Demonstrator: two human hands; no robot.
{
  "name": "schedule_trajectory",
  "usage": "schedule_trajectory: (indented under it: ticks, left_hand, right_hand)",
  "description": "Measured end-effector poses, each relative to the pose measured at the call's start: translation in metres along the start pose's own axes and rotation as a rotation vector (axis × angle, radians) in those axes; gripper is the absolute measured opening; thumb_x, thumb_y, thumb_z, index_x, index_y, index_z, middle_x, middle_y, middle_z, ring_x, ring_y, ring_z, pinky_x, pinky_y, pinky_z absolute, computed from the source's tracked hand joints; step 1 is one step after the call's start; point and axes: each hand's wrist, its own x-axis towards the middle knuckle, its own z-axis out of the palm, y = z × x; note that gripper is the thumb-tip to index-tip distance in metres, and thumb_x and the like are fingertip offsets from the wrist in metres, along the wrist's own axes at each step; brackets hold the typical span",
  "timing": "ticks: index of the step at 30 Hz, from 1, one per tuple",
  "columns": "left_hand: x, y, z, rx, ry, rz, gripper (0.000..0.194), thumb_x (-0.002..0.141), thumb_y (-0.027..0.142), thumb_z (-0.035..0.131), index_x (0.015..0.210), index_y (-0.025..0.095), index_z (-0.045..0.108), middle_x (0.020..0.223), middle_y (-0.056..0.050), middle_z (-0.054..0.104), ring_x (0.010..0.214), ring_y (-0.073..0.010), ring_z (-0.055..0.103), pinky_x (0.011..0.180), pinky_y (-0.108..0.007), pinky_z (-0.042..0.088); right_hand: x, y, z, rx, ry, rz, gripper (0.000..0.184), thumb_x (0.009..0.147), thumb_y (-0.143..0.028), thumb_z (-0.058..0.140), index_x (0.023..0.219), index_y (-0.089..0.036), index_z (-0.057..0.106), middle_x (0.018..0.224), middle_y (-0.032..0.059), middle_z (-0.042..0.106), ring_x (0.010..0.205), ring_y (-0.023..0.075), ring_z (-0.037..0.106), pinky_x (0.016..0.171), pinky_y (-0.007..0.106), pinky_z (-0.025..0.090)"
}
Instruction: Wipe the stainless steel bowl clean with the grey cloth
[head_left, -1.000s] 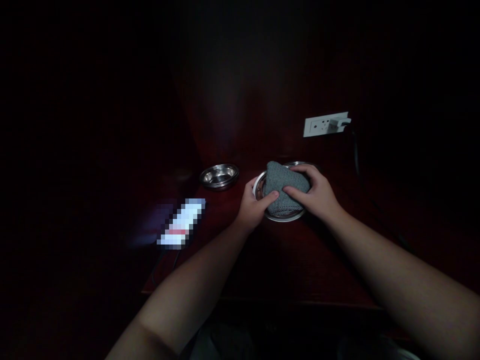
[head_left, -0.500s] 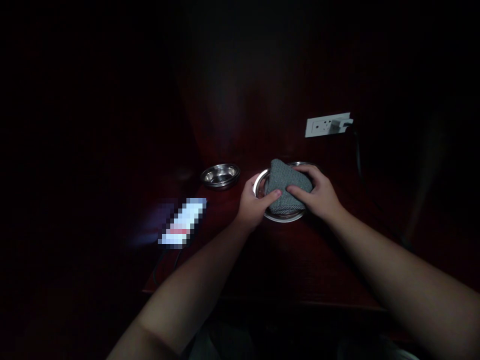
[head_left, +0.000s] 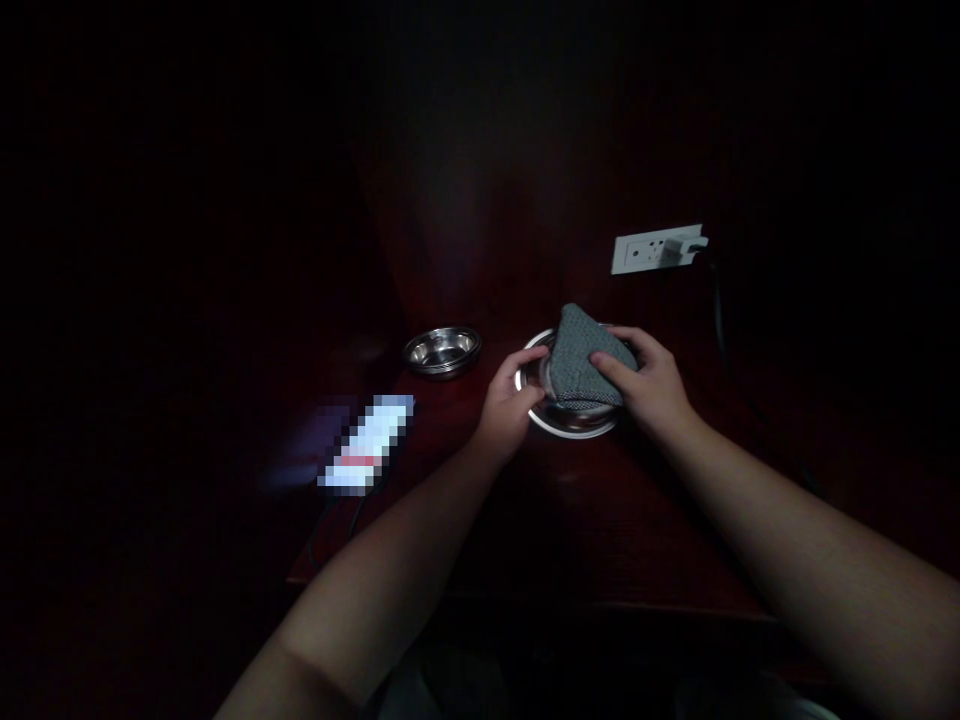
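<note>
A shallow steel dish (head_left: pixel 564 425) lies on the dark red table (head_left: pixel 600 520) in dim light. My left hand (head_left: pixel 508 400) grips its left rim, thumb over the edge. My right hand (head_left: pixel 651 385) presses a folded grey cloth (head_left: pixel 579 362) into the dish, fingers closed over the cloth's right side. The cloth covers most of the dish's inside.
A second steel bowl (head_left: pixel 441 350) sits to the left of the dish. A lit phone screen (head_left: pixel 366 444), blurred out, lies at the table's left edge with a cable below it. A white wall socket (head_left: pixel 649 251) with a plug and dark cord is at the back right.
My right hand has slid the cloth to the right and back inside the dish. My left thumb has come off the cloth and now holds the dish's rim.
</note>
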Motion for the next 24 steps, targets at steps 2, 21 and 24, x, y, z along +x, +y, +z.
schedule_trajectory:
  ticks: [2, 21, 24]
  left_hand:
    - [-0.0003, 0.0009, 0.0003, 0.015, -0.023, 0.031, 0.044, 0.064, 0.016, 0.064, 0.107, 0.024, 0.062, 0.109, -0.004, 0.064, 0.103, -0.0234, 0.058, 0.095, -0.045, 0.043]
    - [-0.0004, -0.002, -0.0073, 0.181, -0.038, 0.06, 0.016, 0.07, 0.033, 0.067, 0.078, 0.02, 0.073, 0.087, -0.003, 0.062, 0.086, -0.0172, 0.057, 0.079, -0.031, 0.045]
    - [-0.0018, 0.0007, -0.0046, 0.252, -0.005, 0.096, 0.018, 0.068, 0.036, 0.071, 0.074, 0.019, 0.071, 0.083, -0.003, 0.062, 0.083, -0.0155, 0.057, 0.08, -0.03, 0.044]
  right_hand:
    - [0.0, 0.0004, 0.0003, 0.007, -0.007, 0.017, 0.034, 0.068, -0.04, 0.073, 0.096, -0.022, 0.065, 0.098, 0.0063, 0.067, 0.092, 0.0271, 0.063, 0.083, 0.045, 0.049]
    - [-0.0006, 0.0055, 0.0005, -0.064, 0.006, -0.039, 0.037, 0.068, -0.041, 0.072, 0.099, -0.021, 0.064, 0.098, 0.0069, 0.067, 0.092, 0.027, 0.063, 0.083, 0.046, 0.049]
    - [-0.0009, 0.0042, 0.0004, -0.08, 0.005, -0.065, 0.037, 0.068, -0.04, 0.072, 0.099, -0.021, 0.064, 0.1, 0.0072, 0.067, 0.093, 0.0272, 0.063, 0.085, 0.046, 0.049]
